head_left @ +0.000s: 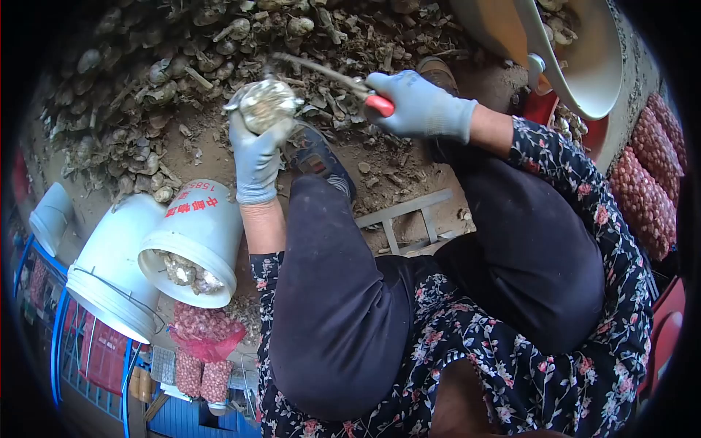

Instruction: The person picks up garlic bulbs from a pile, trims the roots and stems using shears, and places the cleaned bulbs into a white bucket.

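Observation:
A pale garlic bulb (268,105) sits in my left hand (255,150), which wears a grey-white work glove and has its fingers closed round it. My right hand (423,106), in a grey glove too, grips a knife (380,105) by its red handle. The knife's long, narrow, brownish blade points left, its tip just above the bulb in this view. Beyond both hands spreads a heap of garlic (164,73) with dry stalks and loose skins.
Left of my knees lie a white bucket (208,212) with garlic inside and a second white bucket (120,248). A small wooden frame (409,217) lies between my legs. At upper right is a tilted white container (595,66); beside it, red mesh sacks (642,197).

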A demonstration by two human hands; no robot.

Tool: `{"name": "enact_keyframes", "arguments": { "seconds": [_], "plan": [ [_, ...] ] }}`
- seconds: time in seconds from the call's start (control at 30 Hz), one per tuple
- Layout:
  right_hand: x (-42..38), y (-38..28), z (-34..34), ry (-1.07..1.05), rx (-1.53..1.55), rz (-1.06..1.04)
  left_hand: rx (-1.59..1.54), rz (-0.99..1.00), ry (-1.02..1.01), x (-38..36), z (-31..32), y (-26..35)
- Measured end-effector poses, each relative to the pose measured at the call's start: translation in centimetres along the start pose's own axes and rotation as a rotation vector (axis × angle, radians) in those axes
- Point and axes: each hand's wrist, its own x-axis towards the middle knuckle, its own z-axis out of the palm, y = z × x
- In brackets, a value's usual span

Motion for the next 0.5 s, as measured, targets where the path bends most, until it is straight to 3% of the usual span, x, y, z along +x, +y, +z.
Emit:
{"name": "enact_keyframes", "arguments": {
  "seconds": [0.03,0.07,0.13,0.17,0.23,0.33,0.4,0.5],
  "plan": [
    [-0.3,0.2,0.0,0.089,0.205,-0.054,0.002,0.007,0.001,-0.1,-0.3,0.2],
    [-0.6,0.4,-0.2,0.066,0.238,-0.030,-0.256,0.059,-0.082,-0.3,-0.6,0.4],
    [-1.6,0.4,-0.3,-0.100,0.317,0.006,-0.749,0.120,-0.286,-0.4,-1.3,0.3],
    [-1.7,0.2,-0.2,-0.153,0.371,-0.001,-0.821,0.142,-0.370,-0.3,-1.5,-0.2],
    [-1.9,-1.1,-0.3,-0.299,0.630,0.013,-0.876,0.127,-0.349,-0.5,-0.9,-0.6],
    [-0.6,-1.7,-0.2,-0.369,0.643,0.041,-1.072,0.089,-0.413,-0.3,-1.0,-1.0],
    [-0.4,-2.2,-0.3,-0.414,0.853,0.071,-1.060,0.099,-0.373,-0.7,-1.1,-0.8],
    [-0.4,-1.4,0.4,-0.435,0.757,0.103,-1.069,0.123,-0.327,-0.9,-1.4,-0.6]
  ]
}}
